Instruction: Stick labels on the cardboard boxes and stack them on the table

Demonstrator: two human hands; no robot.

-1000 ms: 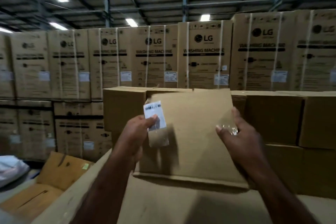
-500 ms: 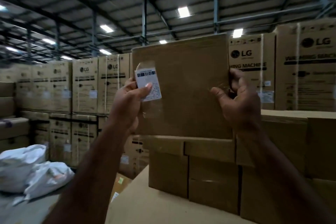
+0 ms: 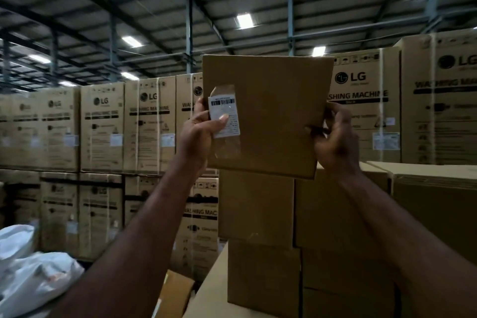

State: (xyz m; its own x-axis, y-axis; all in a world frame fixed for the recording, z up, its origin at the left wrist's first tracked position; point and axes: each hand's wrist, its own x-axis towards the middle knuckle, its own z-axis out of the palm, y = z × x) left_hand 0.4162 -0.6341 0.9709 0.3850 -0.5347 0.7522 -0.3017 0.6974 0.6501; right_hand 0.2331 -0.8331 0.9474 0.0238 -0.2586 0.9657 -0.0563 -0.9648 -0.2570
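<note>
Warehouse bay, steel-trussed roof, strip lights on. Back wall: printed washing-machine cartons (image 3: 103,126), two tiers high. White sacks (image 3: 33,281) at lower left. Centre-right: stack of plain cardboard boxes (image 3: 258,209) standing on the table (image 3: 209,294).

One cardboard box (image 3: 271,116) is held up, broad face toward the camera, slightly tilted. Its lower edge sits level with the stack's top; cannot tell whether they touch.

Left hand (image 3: 196,134) grips the box's left edge, thumb pressed across the label (image 3: 224,116). Right hand (image 3: 335,142) grips the right edge, fingers curled round it.

The label is white with a barcode, near the face's left edge, under clear tape (image 3: 224,90).
</note>
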